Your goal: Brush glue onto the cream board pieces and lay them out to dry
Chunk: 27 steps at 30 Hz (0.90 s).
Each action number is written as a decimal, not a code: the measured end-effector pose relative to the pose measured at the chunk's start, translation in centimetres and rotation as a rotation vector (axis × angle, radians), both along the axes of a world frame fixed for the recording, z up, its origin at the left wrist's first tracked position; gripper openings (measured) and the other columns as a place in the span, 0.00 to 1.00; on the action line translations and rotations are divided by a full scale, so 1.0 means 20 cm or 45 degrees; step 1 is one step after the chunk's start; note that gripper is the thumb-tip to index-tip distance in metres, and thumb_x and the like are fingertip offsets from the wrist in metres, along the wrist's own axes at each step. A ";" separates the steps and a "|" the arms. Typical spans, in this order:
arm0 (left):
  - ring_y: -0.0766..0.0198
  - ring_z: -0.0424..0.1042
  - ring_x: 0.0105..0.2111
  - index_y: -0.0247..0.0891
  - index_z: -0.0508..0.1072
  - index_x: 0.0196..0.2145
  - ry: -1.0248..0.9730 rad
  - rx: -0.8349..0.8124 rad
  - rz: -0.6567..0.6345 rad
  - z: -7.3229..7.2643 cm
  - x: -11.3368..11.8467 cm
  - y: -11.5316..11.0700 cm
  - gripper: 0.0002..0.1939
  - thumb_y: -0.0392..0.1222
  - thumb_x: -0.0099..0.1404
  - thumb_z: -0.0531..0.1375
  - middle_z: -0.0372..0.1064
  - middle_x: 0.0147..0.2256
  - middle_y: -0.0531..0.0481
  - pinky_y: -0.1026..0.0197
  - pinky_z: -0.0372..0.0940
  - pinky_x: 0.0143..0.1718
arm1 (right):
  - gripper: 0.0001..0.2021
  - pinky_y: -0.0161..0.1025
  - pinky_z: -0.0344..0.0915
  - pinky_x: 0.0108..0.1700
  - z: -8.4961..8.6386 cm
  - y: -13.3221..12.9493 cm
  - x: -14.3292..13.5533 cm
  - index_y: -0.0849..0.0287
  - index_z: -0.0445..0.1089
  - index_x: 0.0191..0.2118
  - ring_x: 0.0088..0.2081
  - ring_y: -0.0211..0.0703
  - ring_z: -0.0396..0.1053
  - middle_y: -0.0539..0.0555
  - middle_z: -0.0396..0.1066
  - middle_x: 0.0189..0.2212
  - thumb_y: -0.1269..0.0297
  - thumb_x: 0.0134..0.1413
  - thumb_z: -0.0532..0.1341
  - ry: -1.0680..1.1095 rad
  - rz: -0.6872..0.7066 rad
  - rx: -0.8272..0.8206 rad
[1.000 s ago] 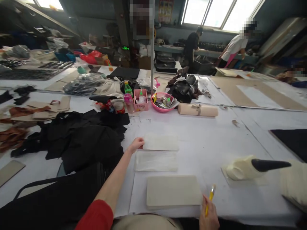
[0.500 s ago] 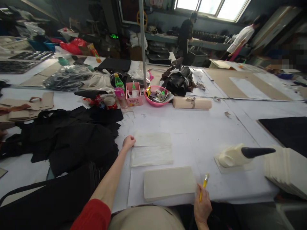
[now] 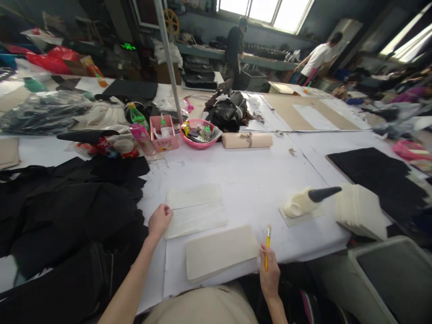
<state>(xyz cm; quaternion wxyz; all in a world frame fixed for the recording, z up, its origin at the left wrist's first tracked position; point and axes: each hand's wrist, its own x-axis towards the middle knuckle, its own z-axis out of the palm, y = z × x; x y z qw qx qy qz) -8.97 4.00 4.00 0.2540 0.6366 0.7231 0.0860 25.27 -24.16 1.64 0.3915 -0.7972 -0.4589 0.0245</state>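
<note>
My left hand (image 3: pixel 161 221) is at the left edge of two thin pale rectangular sheets, its fingers pinched together. Whether a sheet edge is between the fingertips is hidden. The far sheet (image 3: pixel 194 195) and the near sheet (image 3: pixel 197 219) lie flat, edge against edge, and the near one looks streaked. In my right hand (image 3: pixel 270 272) is a yellow-handled brush (image 3: pixel 268 243), bristles pointing up and away from me. That hand is beside the right end of a pale rectangular stack of panels (image 3: pixel 221 253) lying closest to my body.
A cream-coated container with a dark spout-like end (image 3: pixel 300 203) lies on a small board at right, beside a stack of pale pieces (image 3: pixel 359 209). Black fabric (image 3: pixel 84 211) covers the left. Behind are a pink basket (image 3: pixel 199 144), a pink box (image 3: pixel 165 143) and a beige roll (image 3: pixel 248 140).
My view has swung to the right. My left hand has shifted toward me along the sheets' left edge, from the far sheet to the near one. My right hand still holds the brush.
</note>
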 end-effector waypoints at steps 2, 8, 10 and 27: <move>0.60 0.71 0.27 0.41 0.67 0.31 -0.268 -0.128 -0.162 -0.04 0.02 -0.20 0.13 0.53 0.57 0.55 0.71 0.25 0.51 0.62 0.60 0.28 | 0.17 0.46 0.67 0.51 0.07 -0.02 0.07 0.57 0.67 0.52 0.48 0.48 0.72 0.60 0.72 0.47 0.57 0.65 0.50 0.047 0.019 0.008; 0.58 0.67 0.19 0.42 0.64 0.27 -0.447 -0.388 -0.013 -0.19 0.09 -0.73 0.27 0.69 0.45 0.58 0.66 0.20 0.53 0.59 0.58 0.20 | 0.20 0.43 0.72 0.39 0.23 -0.01 0.52 0.58 0.62 0.54 0.36 0.46 0.76 0.59 0.75 0.41 0.51 0.62 0.51 0.272 -0.282 0.013; 0.56 0.68 0.21 0.42 0.63 0.27 -0.395 -0.357 0.047 -0.22 0.11 -0.81 0.27 0.70 0.43 0.58 0.67 0.20 0.53 0.58 0.59 0.21 | 0.21 0.41 0.73 0.34 0.25 0.02 0.70 0.59 0.61 0.51 0.30 0.45 0.76 0.58 0.75 0.37 0.49 0.60 0.52 0.381 -0.358 0.083; 0.50 0.74 0.26 0.42 0.68 0.29 -0.231 -0.297 0.279 -0.11 0.16 -0.90 0.26 0.66 0.42 0.60 0.74 0.26 0.50 0.54 0.64 0.31 | 0.11 0.35 0.61 0.29 0.19 0.21 1.29 0.54 0.72 0.41 0.28 0.44 0.72 0.53 0.76 0.29 0.58 0.58 0.55 -0.291 0.030 -0.494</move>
